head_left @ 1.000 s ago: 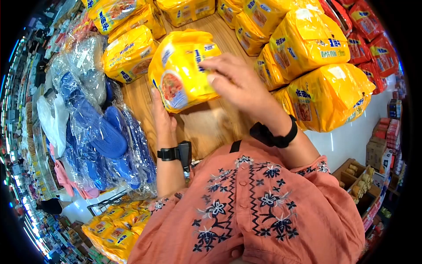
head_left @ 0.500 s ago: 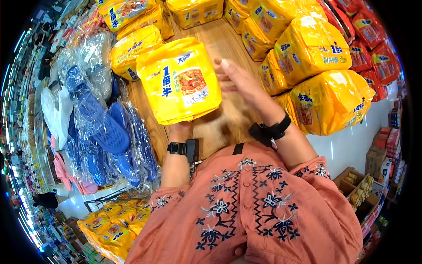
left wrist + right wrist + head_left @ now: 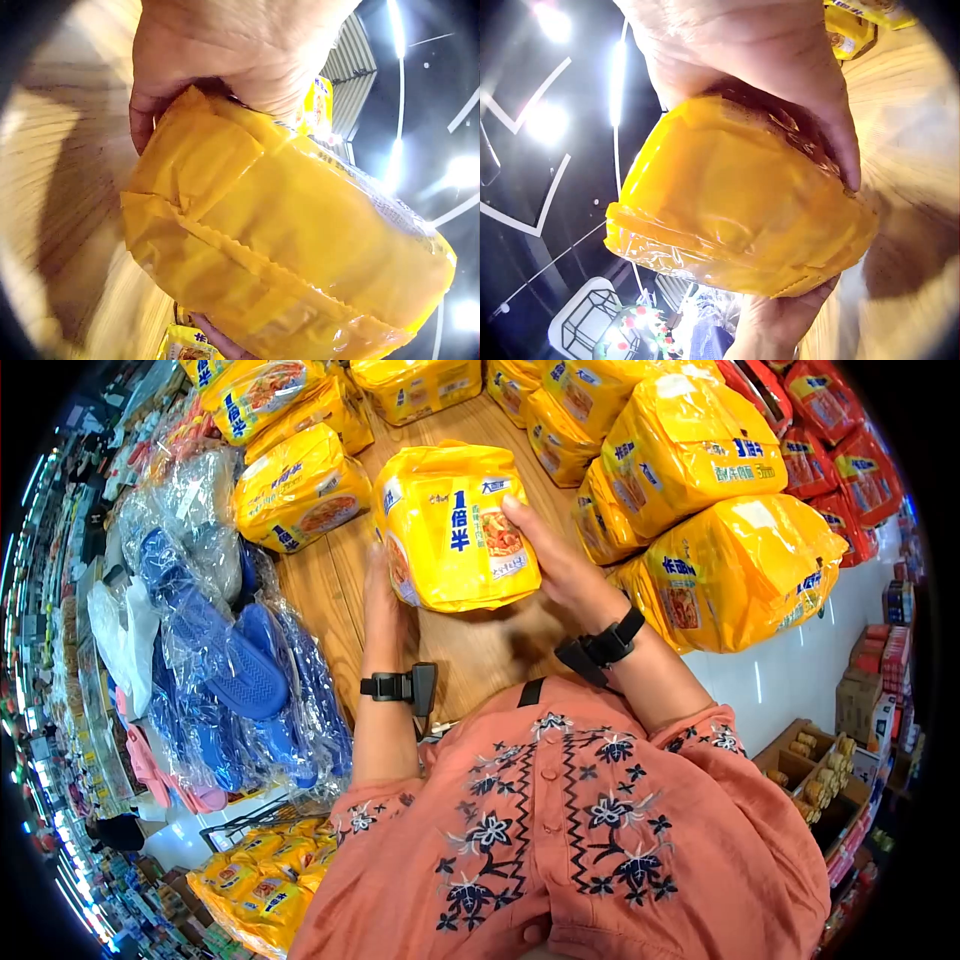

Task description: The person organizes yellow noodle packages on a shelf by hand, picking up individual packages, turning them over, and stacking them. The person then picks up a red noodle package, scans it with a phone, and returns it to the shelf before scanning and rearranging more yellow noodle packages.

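A yellow noodle packet is held above the wooden table between both hands. The left hand grips its left side, its fingers mostly behind the packet in the head view. On the right side, the right hand holds the packet with the thumb on the printed front. In the left wrist view the left hand curls round one end of the packet. The right wrist view has the right hand round the packet, with the other hand at the far side.
Yellow packets are stacked at the right of the wooden table, with red packets beyond. More yellow packets stand at the left and back. Blue slippers in plastic lie along the left edge. Yellow packets sit lower left.
The packet has turned about and shifted, its printed front still toward the head camera. The right hand, apart from it half a second ago, now grips its right side.
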A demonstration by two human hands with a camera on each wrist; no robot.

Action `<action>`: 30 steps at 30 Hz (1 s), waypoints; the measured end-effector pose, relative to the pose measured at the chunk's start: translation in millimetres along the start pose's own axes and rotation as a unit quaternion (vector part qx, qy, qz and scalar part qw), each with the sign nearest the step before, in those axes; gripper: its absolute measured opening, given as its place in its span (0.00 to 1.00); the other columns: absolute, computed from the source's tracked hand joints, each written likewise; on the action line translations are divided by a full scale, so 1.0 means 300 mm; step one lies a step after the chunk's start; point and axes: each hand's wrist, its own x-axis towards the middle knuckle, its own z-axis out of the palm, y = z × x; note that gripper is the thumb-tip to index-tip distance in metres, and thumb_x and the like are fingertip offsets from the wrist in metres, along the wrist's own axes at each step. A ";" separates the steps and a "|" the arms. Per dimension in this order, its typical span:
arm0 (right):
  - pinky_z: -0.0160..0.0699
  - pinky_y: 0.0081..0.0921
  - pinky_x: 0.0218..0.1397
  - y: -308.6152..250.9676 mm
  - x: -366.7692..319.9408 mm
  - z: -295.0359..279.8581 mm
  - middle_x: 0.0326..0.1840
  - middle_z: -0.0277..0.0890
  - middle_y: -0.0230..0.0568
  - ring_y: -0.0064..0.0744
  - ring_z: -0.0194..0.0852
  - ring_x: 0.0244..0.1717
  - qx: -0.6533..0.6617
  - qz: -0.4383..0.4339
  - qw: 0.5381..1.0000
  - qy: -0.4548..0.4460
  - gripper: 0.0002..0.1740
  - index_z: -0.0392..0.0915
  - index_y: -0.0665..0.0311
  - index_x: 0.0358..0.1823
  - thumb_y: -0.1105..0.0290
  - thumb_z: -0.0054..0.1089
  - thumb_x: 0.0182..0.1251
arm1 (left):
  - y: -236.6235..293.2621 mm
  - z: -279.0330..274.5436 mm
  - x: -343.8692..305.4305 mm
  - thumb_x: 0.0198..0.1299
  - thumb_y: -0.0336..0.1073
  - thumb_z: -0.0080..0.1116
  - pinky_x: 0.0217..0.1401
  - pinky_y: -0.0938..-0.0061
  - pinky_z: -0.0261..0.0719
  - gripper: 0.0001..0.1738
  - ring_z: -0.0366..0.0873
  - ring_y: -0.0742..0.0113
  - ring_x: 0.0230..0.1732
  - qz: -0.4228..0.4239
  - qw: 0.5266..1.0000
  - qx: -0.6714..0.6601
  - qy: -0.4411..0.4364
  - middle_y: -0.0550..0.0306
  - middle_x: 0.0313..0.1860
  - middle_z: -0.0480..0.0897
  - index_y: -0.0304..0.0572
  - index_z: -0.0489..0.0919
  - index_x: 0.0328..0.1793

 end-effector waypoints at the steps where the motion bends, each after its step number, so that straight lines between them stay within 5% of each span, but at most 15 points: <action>1: 0.78 0.28 0.65 0.007 0.006 -0.014 0.67 0.76 0.44 0.29 0.80 0.61 -0.015 0.002 1.000 -0.003 0.33 0.67 0.70 0.71 0.47 0.47 0.81 | -0.013 -0.015 0.012 0.76 0.58 0.48 0.67 0.67 0.77 0.35 0.79 0.61 0.64 -0.007 0.999 0.032 0.010 0.49 0.67 0.78 0.36 0.68 0.74; 5: 0.78 0.27 0.65 -0.005 -0.002 -0.017 0.66 0.77 0.42 0.27 0.80 0.61 -0.090 -0.007 0.996 -0.004 0.32 0.68 0.69 0.70 0.48 0.48 0.81 | -0.044 -0.034 0.040 0.76 0.52 0.51 0.56 0.70 0.83 0.30 0.83 0.62 0.57 0.032 0.979 0.203 0.001 0.50 0.62 0.82 0.35 0.71 0.71; 7: 0.76 0.25 0.64 -0.001 -0.006 -0.007 0.64 0.78 0.38 0.24 0.79 0.59 -0.130 -0.010 0.991 0.022 0.31 0.70 0.67 0.70 0.48 0.49 0.81 | -0.056 -0.046 0.078 0.75 0.44 0.55 0.50 0.72 0.86 0.25 0.85 0.63 0.53 0.051 0.983 0.174 -0.028 0.51 0.58 0.84 0.35 0.73 0.69; 11: 0.75 0.22 0.60 0.004 -0.006 0.018 0.61 0.79 0.33 0.21 0.78 0.56 -0.197 0.017 0.979 0.053 0.30 0.71 0.63 0.69 0.47 0.49 0.80 | -0.004 0.052 0.010 0.75 0.40 0.54 0.53 0.69 0.87 0.23 0.85 0.62 0.53 0.026 0.999 0.033 0.021 0.51 0.58 0.84 0.35 0.73 0.70; 14: 0.76 0.22 0.59 0.043 0.041 -0.006 0.60 0.79 0.34 0.21 0.78 0.55 -0.202 -0.004 0.979 0.031 0.32 0.69 0.65 0.70 0.46 0.50 0.79 | 0.026 -0.012 0.037 0.74 0.41 0.56 0.61 0.63 0.85 0.27 0.82 0.58 0.61 -0.026 0.999 0.019 -0.023 0.50 0.67 0.78 0.42 0.68 0.75; 18: 0.77 0.23 0.58 0.044 0.048 0.002 0.58 0.79 0.37 0.23 0.78 0.54 -0.215 0.006 0.976 0.035 0.35 0.67 0.69 0.70 0.46 0.55 0.77 | 0.124 0.022 -0.068 0.77 0.64 0.39 0.69 0.61 0.77 0.38 0.78 0.58 0.65 -0.013 0.998 0.034 0.057 0.50 0.68 0.78 0.39 0.68 0.75; 19: 0.78 0.23 0.58 0.061 0.059 -0.008 0.58 0.79 0.40 0.24 0.78 0.54 -0.201 -0.005 0.979 0.028 0.36 0.67 0.72 0.69 0.47 0.58 0.75 | 0.159 0.031 -0.090 0.73 0.73 0.29 0.73 0.63 0.72 0.48 0.76 0.60 0.68 -0.018 0.993 0.100 0.058 0.50 0.69 0.77 0.36 0.66 0.77; 22: 0.76 0.24 0.61 0.076 0.062 -0.005 0.59 0.78 0.45 0.28 0.77 0.56 -0.216 -0.020 0.976 0.026 0.38 0.65 0.76 0.69 0.48 0.62 0.73 | 0.214 0.060 -0.167 0.72 0.75 0.30 0.72 0.64 0.72 0.51 0.76 0.60 0.68 0.034 0.981 0.179 0.061 0.51 0.70 0.76 0.34 0.65 0.77; 27: 0.74 0.28 0.64 0.088 0.027 0.047 0.60 0.77 0.47 0.31 0.75 0.60 -0.285 -0.023 0.957 0.046 0.39 0.66 0.76 0.69 0.47 0.59 0.74 | 0.249 0.039 -0.230 0.75 0.47 0.56 0.66 0.69 0.76 0.31 0.80 0.63 0.61 0.001 0.989 0.142 0.033 0.49 0.66 0.79 0.34 0.67 0.74; 30: 0.72 0.29 0.67 0.036 0.031 0.051 0.60 0.78 0.49 0.34 0.74 0.64 -0.308 0.014 0.950 0.054 0.37 0.71 0.74 0.67 0.45 0.57 0.74 | 0.263 -0.019 -0.249 0.76 0.47 0.55 0.64 0.69 0.79 0.29 0.82 0.63 0.59 0.017 0.992 0.096 0.081 0.50 0.64 0.80 0.34 0.68 0.73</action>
